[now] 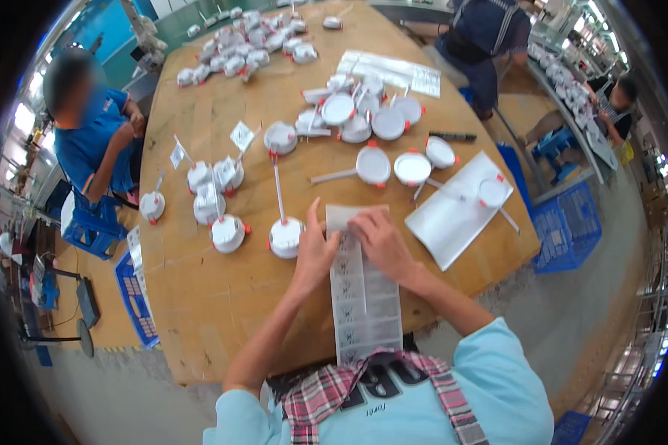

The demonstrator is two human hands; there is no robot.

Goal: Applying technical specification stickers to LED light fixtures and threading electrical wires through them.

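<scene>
A long pale sheet of labels (365,311) runs from the wooden table down over its near edge toward my body. My left hand (318,252) grips its left edge, thumb on the sheet and index finger pointing up. Bent over the upper part, the fingers of my right hand (382,241) pinch at the sheet's surface; their tips are partly hidden. Left of my left hand stands a round white lamp unit (286,239) with red clips and an upright white cable. On the right, another white lamp (491,193) lies on a white plastic sheet (445,226).
Several white lamps (219,185) stand at left; others (364,111) are grouped beyond my hands, and a large pile (249,44) lies farther off. A black pen (453,136) lies at right. A person in blue (96,141) sits left. Blue crates (568,226) flank the table (200,319).
</scene>
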